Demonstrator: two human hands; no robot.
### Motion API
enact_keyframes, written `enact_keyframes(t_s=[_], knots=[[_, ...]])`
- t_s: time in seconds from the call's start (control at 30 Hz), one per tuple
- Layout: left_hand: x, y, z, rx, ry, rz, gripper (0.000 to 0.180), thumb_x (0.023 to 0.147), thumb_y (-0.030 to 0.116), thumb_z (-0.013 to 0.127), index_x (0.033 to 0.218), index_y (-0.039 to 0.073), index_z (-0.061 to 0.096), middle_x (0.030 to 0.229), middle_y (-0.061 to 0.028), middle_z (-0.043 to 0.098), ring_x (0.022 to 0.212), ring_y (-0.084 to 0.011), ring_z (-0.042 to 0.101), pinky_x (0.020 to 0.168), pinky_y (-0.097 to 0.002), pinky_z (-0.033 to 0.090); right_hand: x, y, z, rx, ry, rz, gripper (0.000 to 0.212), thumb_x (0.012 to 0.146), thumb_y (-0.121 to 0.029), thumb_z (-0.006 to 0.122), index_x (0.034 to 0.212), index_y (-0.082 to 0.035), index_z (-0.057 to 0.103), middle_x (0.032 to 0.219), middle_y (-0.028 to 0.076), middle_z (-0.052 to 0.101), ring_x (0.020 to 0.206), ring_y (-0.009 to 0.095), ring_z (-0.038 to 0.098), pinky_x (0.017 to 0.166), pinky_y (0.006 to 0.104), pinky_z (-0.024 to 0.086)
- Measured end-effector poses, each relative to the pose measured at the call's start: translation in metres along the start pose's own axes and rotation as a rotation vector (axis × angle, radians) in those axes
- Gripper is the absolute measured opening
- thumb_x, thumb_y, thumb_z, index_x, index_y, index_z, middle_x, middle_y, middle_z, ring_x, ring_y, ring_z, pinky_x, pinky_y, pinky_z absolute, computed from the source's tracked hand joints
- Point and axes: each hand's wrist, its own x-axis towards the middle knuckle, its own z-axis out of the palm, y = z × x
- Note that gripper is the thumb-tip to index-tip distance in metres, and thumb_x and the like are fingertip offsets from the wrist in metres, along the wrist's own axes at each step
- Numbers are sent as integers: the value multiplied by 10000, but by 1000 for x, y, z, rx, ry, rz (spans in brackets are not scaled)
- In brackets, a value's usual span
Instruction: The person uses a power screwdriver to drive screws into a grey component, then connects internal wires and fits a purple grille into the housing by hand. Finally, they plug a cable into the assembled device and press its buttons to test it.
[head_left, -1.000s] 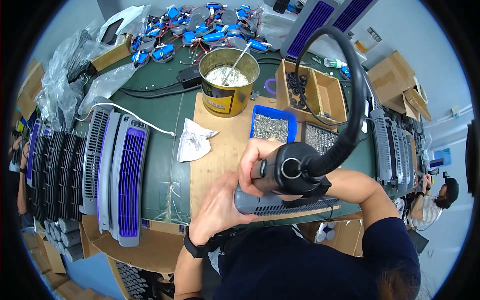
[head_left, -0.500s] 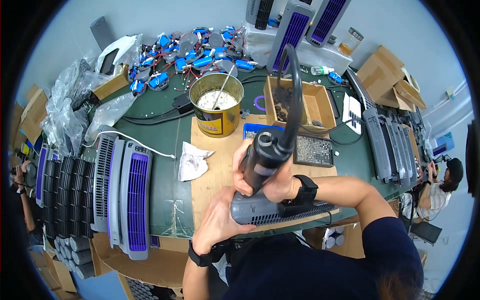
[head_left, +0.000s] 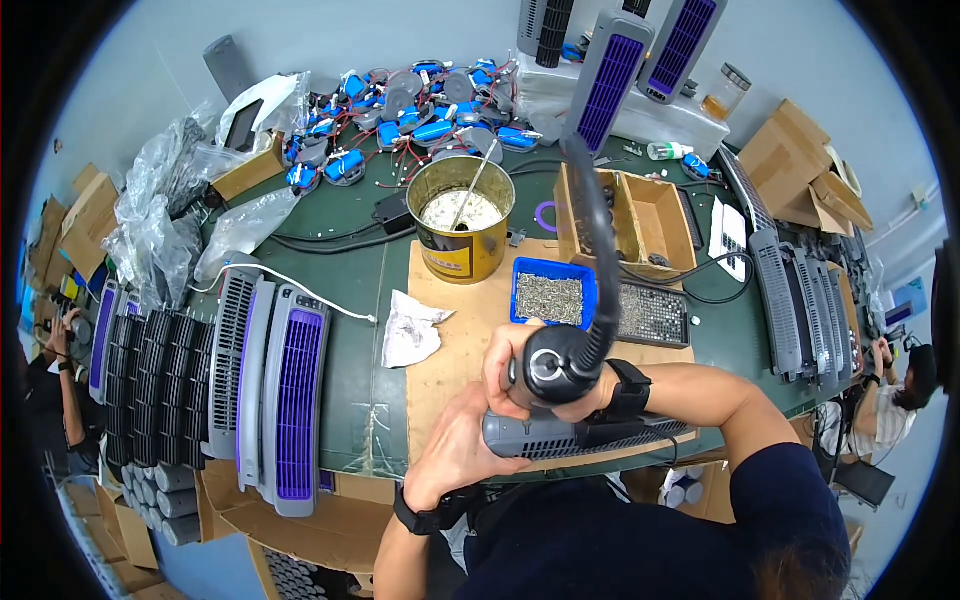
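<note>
My right hand [head_left: 504, 372] is wrapped round a black corded electric screwdriver [head_left: 552, 368], held almost upright over a long grey fan housing [head_left: 532, 440]. The screwdriver's own body hides its tip, so I cannot tell whether it touches a screw. At the housing's left end, my left hand [head_left: 452, 442] grips the edge, with the thumb along the near side and the fingers over the far side. The slotted housing lies near the table's front edge. Just beyond the screwdriver sits a blue tray [head_left: 550, 299] of small screws.
A yellow-brown metal can [head_left: 462, 255] with a stick in it stands beyond my hands. A cardboard box [head_left: 655, 215] and a tray of small parts [head_left: 652, 314] are to its right. Purple-grilled fan housings [head_left: 297, 400] stand left. Blue-wrapped motors [head_left: 433, 130] pile up behind. Co-workers sit at both sides.
The screwdriver has tipped more upright, and its top has come nearer me, uncovering the blue screw tray. The whole view has shifted slightly. My left hand keeps its grip on the housing.
</note>
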Motion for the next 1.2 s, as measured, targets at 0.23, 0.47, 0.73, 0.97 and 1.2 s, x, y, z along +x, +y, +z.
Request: enact_keyframes(t_s=[0.23, 0.47, 0.73, 0.97, 1.2], knots=[[3, -1, 1, 19, -14, 44, 566, 529, 131, 890, 1006, 39, 601, 1008, -167, 618, 956, -366, 627, 849, -411, 502, 1, 3, 4, 254, 15, 36, 898, 752, -866, 451, 936, 10, 513, 720, 31, 506, 572, 82, 480, 477, 240, 379], [6, 8, 9, 161, 9, -53, 750, 501, 198, 923, 1129, -5, 567, 1041, -167, 640, 997, -318, 642, 884, -389, 509, 0, -23, -1, 273, 77, 4, 958, 719, -847, 524, 1138, 13, 475, 741, 45, 549, 577, 96, 491, 519, 244, 403], [-4, 6, 14, 138, 28, -34, 903, 481, 194, 947, 1261, 23, 525, 1210, -194, 594, 1108, -332, 603, 945, -398, 495, -74, -134, -101, -497, 867, -76, 560, 973, -501, 544, 1302, -67, 417, 730, -1, 525, 610, 58, 503, 521, 207, 414], [-11, 22, 25, 399, 134, 230, 941, 436, 104, 938, 1285, 116, 533, 1375, -187, 456, 1227, -397, 494, 1030, -462, 433, -263, -85, -185, -1497, 945, 485, 576, 854, -138, 673, 1371, -48, 435, 960, 286, 638, 910, 458, 626, 800, 488, 494], [-5, 8, 24, 340, 118, 255, 806, 510, 4, 865, 1252, 103, 566, 1299, -188, 506, 1159, -385, 541, 964, -441, 486, -287, -52, -132, -1629, 999, 506, 546, 823, -50, 671, 1339, -34, 491, 1140, 223, 522, 1050, 401, 557, 874, 440, 483]])
